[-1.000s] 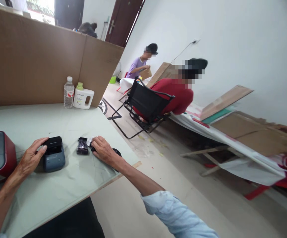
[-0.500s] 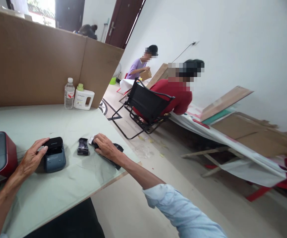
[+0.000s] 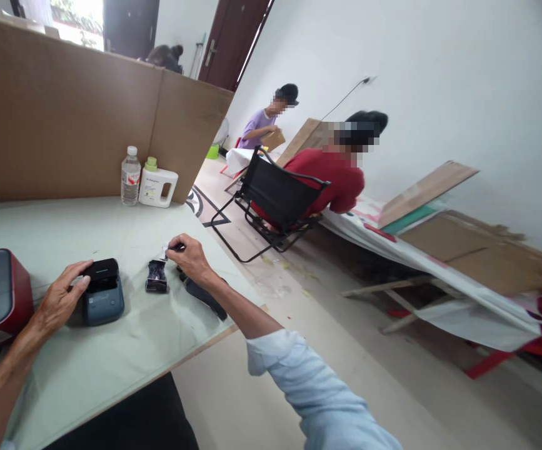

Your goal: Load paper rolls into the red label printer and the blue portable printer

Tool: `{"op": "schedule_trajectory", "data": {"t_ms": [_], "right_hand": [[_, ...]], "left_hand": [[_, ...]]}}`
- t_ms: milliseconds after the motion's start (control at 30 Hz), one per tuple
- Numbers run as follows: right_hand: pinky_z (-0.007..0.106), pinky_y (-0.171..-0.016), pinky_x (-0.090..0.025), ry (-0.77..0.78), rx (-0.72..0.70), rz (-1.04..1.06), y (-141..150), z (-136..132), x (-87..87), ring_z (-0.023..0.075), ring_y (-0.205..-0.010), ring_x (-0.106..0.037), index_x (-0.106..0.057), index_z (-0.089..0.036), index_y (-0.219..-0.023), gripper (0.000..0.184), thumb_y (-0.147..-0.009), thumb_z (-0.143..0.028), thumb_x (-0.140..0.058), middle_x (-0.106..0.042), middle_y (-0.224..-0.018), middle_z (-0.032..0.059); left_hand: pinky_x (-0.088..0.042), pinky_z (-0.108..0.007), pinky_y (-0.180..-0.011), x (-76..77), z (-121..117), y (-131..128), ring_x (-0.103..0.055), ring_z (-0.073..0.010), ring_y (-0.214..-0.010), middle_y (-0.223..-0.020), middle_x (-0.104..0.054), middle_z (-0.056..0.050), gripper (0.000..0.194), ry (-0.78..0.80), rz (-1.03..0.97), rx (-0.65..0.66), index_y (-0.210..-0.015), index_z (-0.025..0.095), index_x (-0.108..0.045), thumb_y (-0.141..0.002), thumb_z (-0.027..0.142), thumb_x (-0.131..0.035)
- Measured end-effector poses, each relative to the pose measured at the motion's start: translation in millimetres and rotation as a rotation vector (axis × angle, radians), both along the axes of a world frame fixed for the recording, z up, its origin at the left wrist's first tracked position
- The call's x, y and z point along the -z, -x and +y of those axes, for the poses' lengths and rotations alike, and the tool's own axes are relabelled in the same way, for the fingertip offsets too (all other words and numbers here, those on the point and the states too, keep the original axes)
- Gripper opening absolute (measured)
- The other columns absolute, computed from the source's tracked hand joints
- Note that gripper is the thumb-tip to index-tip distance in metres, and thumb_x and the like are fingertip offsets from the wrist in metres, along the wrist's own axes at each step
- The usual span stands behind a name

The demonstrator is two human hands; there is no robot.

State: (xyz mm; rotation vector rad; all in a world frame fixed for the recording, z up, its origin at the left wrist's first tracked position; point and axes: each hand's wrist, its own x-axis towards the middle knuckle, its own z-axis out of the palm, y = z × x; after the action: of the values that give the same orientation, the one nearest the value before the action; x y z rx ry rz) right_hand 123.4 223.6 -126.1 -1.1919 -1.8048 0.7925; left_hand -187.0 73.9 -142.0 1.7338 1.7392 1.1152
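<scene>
My left hand (image 3: pixel 65 292) pinches the edge of the raised black lid of a small dark blue device (image 3: pixel 104 306), which looks like a portable label printer and lies on the table. My right hand (image 3: pixel 190 257) is closed on a small black piece (image 3: pixel 175 248), lifted a little above the table; its shape is mostly hidden by my fingers. A whitish scrap (image 3: pixel 163 253) shows beside my fingertips. Just left of that hand stands a small black shiny packet (image 3: pixel 157 277). Under my right wrist lies a long dark object (image 3: pixel 206 299), partly covered, whose kind I cannot make out.
A red and grey machine (image 3: pixel 5 294) sits at the left edge of the pale green tabletop (image 3: pixel 158 350). A water bottle (image 3: pixel 130 178) and a white jug (image 3: pixel 157 186) stand by the cardboard partition (image 3: pixel 64 119). Beyond, a person in red (image 3: pixel 322 178) sits in a black folding chair (image 3: pixel 280 194).
My right hand has risen off the dark object and moved slightly up and left, with the small black piece in its fingers. My left hand stays at the device.
</scene>
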Motion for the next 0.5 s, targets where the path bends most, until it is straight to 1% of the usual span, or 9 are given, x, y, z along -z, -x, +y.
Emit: {"op": "schedule_trajectory", "data": {"t_ms": [167, 267, 367, 433, 500], "right_hand": [[0.026, -0.066, -0.049, 0.069, 0.065, -0.068, 19, 26, 8.4, 0.0163, -0.07, -0.062, -0.067, -0.018, -0.078, 0.016, -0.072, -0.032, -0.065, -0.068, -0.074, -0.0009], [0.027, -0.066, -0.049, 0.078, 0.084, -0.153, 23, 34, 10.9, 0.0171, -0.071, -0.062, -0.069, -0.017, -0.082, 0.017, -0.076, -0.032, -0.062, -0.07, -0.075, 0.0006], [0.029, -0.074, -0.049, 0.049, 0.059, -0.278, 18, 30, 7.5, 0.0187, -0.08, -0.064, -0.071, -0.018, -0.084, 0.012, -0.078, -0.026, -0.065, -0.072, -0.083, 0.0022], [0.031, -0.079, -0.049, 0.029, 0.02, -0.375, 11, 23, 1.8, 0.0207, -0.084, -0.064, -0.071, -0.02, -0.082, 0.006, -0.077, -0.021, -0.069, -0.073, -0.085, 0.0032], [0.034, -0.084, -0.048, 0.005, -0.009, -0.453, 5, 13, -5.9, 0.0242, -0.092, -0.063, -0.071, -0.02, -0.082, 0.005, -0.078, -0.018, -0.07, -0.073, -0.09, 0.0063]], "left_hand": [[-0.039, -0.048, -0.122, 0.4, 0, 0, -0.056, -0.0301, -0.138, -0.146, -0.062, -0.01, 0.062, -0.013, -0.001, 0.004, -0.137, 0.02, -0.063, -0.094, 0.062, -0.047], [-0.039, -0.048, -0.123, -1.4, 0, -1, -0.056, -0.03, -0.138, -0.146, -0.062, -0.012, 0.064, -0.006, 0.006, 0.008, -0.138, 0.018, -0.063, -0.094, 0.063, -0.046], [-0.039, -0.047, -0.123, -2.2, -1, -2, -0.055, -0.0302, -0.139, -0.146, -0.062, -0.013, 0.066, -0.002, 0.004, 0.013, -0.138, 0.016, -0.062, -0.094, 0.063, -0.046], [-0.038, -0.048, -0.123, -1.3, -1, -2, -0.055, -0.0304, -0.139, -0.146, -0.062, -0.013, 0.066, -0.013, 0.001, 0.014, -0.138, 0.016, -0.062, -0.094, 0.063, -0.046], [-0.039, -0.048, -0.123, 0.3, 0, -1, -0.056, -0.0306, -0.138, -0.145, -0.062, -0.013, 0.065, -0.022, 0.002, 0.012, -0.137, 0.017, -0.063, -0.094, 0.062, -0.047]]}}
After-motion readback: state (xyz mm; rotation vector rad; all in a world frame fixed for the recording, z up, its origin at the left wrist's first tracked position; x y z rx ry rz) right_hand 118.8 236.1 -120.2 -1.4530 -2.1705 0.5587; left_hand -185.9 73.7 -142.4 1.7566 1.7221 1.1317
